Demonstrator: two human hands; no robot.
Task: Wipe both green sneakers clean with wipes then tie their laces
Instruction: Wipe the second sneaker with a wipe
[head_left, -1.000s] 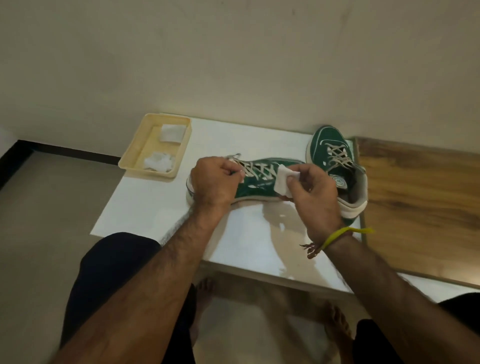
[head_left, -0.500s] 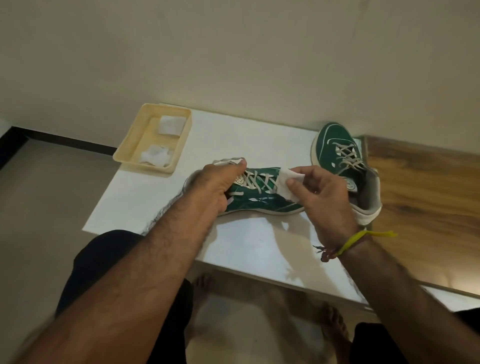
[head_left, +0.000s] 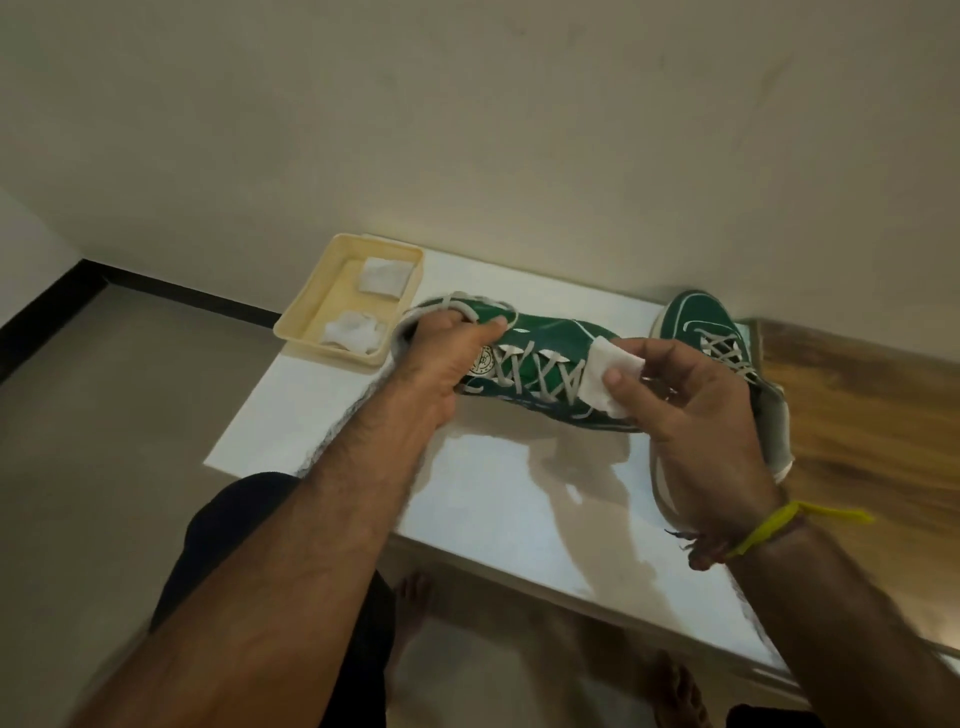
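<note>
From the head view, the left hand (head_left: 447, 358) has its fingers curled into the collar of the near green sneaker (head_left: 540, 358), gripping it at the heel end and holding it tipped on its side above the white table (head_left: 322, 426). The right hand (head_left: 691, 400) pinches a folded white wipe (head_left: 605, 375) between thumb and fingers, pressed against the shoe just past the last crossing of its laces (head_left: 530, 371), toward the toe. The second sneaker (head_left: 714, 322) stands at about two o'clock from the first, partly hidden behind the right hand, its laces loose. At ten o'clock sits a cream tray (head_left: 306, 322) with two more wipes (head_left: 383, 275) in it.

To my eye the wiping of the first shoe is under way. To do it well I would keep that heel grip firm so the shoe cannot twist, draw the wipe in long strokes along the green side and the pale sole edge, and turn the shoe to reach the hidden face. The risk is snagging the wipe on the laces; a fresh one lies close by in the tray.
</note>
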